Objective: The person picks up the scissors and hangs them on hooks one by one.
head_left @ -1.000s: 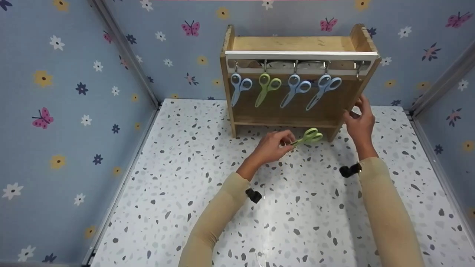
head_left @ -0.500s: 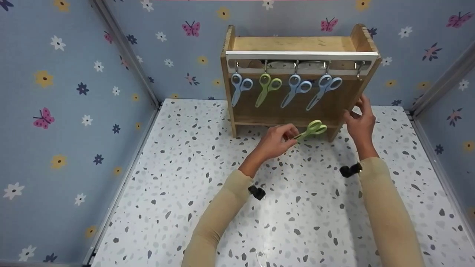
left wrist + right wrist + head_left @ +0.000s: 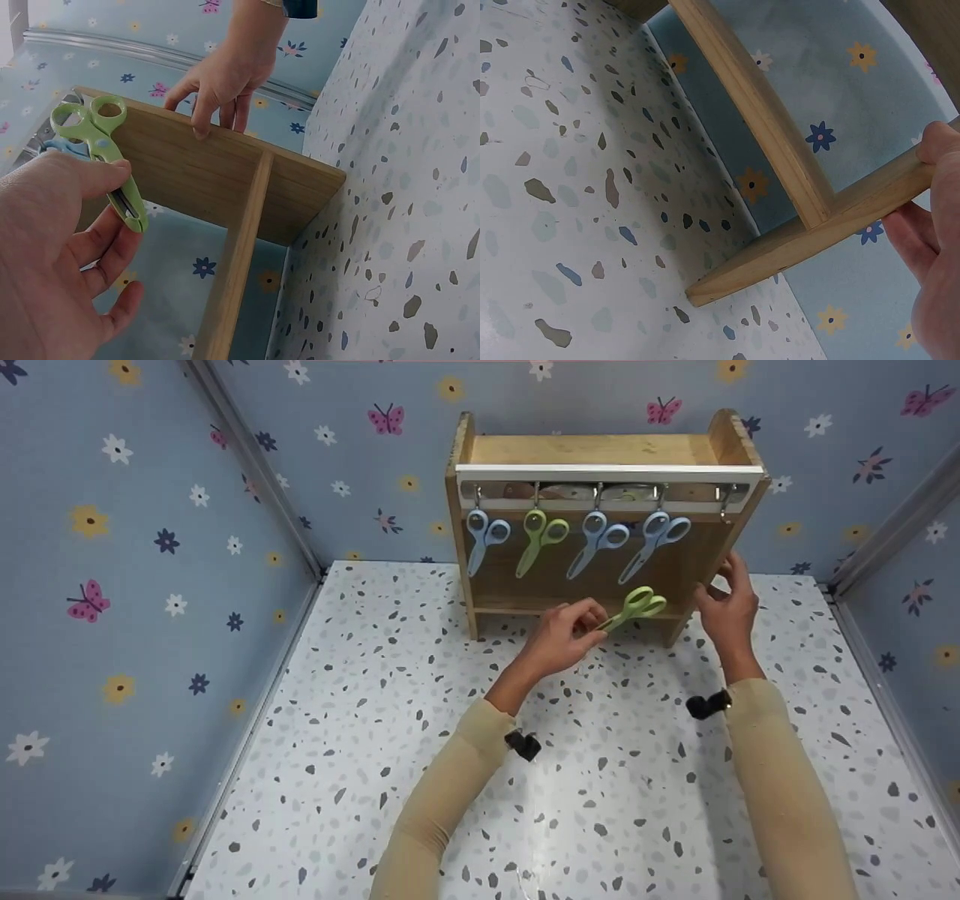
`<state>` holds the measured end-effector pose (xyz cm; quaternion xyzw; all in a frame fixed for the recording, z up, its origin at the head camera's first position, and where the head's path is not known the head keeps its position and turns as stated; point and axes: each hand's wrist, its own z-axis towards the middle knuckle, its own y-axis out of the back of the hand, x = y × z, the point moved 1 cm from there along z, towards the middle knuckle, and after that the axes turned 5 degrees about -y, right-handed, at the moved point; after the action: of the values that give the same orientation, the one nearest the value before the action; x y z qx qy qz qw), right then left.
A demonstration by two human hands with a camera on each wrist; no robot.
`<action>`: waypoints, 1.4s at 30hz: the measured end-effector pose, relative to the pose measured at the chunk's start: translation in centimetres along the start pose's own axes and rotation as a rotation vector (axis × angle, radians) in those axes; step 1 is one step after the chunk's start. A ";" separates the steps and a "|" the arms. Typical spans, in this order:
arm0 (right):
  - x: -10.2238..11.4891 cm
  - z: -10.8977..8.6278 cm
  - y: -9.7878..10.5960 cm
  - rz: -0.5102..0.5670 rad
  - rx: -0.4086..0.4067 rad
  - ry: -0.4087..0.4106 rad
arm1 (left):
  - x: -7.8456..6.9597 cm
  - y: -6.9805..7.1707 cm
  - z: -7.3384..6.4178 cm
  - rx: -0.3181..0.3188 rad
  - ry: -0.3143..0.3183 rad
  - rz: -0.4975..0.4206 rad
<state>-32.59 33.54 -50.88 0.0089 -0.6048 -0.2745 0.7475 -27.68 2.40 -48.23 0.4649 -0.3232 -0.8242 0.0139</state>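
Observation:
My left hand (image 3: 559, 639) pinches green scissors (image 3: 105, 142) by the blade end, handle loops pointing up and to the right in the head view. The scissors are in front of the lower part of a wooden rack (image 3: 739, 536). My right hand (image 3: 729, 604) grips the rack's right side panel, thumb on one face and fingers on the other, as the right wrist view shows. From hooks on the rack's metal bar hang blue scissors (image 3: 486, 540), green hanging scissors (image 3: 538, 540), a second blue pair (image 3: 594, 544) and a third blue pair (image 3: 652, 546).
At the bar's right end is a bare hook (image 3: 724, 506). The rack stands on a speckled white table (image 3: 375, 660) against a flowered back wall (image 3: 352, 457). A left wall (image 3: 135, 645) and a right wall (image 3: 922, 562) enclose the table.
My left hand has risen slightly toward the rack, carrying the green scissors up and a little right. My right hand stays on the rack's side.

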 end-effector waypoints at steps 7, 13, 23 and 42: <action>0.0 0.1 -0.1 -0.006 -0.006 -0.024 | -0.4 0.2 0.4 -0.018 -0.019 0.002; -0.2 0.3 -0.1 -0.008 -0.009 -0.032 | -0.5 0.1 0.7 -0.037 -0.028 -0.002; -0.1 0.3 -0.1 -0.018 -0.011 -0.034 | -1.3 0.4 1.3 -0.079 -0.041 -0.019; 0.0 0.0 0.0 0.004 0.001 -0.030 | -1.8 -0.2 2.9 -0.094 -0.077 -0.045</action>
<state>-32.57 33.50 -50.84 0.0042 -0.6161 -0.2729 0.7389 -28.83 4.61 -45.93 0.4387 -0.2739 -0.8559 0.0044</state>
